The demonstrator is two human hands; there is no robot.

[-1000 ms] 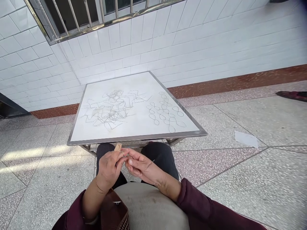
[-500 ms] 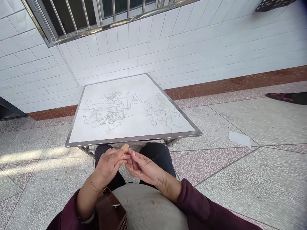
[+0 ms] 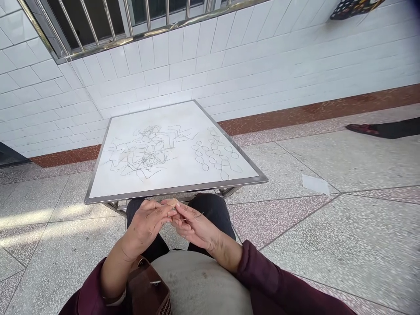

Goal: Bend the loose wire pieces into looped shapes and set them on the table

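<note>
My left hand (image 3: 147, 223) and my right hand (image 3: 197, 225) meet above my lap, just in front of the table's near edge. Their fingers are closed together around a thin dark wire (image 3: 201, 214), whose end sticks out over the right hand. Most of the wire is hidden between the fingers. A tan covering (image 3: 172, 202) shows at a fingertip where the hands meet; it looks like tape. On the white table (image 3: 177, 175) lie a loose tangle of bent thin wires (image 3: 149, 153) at left and several wires shaped into linked loops (image 3: 215, 153) at right.
A brown bag (image 3: 147, 284) hangs at my front, below the left forearm. Behind the table stands a white tiled wall (image 3: 157, 65) with a barred window. To the right, a white scrap (image 3: 315, 184) lies on the floor, and another person's foot (image 3: 367, 128) shows farther off.
The view has shifted slightly to the right. My right thumb has come up against the tan-covered fingertip, and the hands stay together with the wire.
</note>
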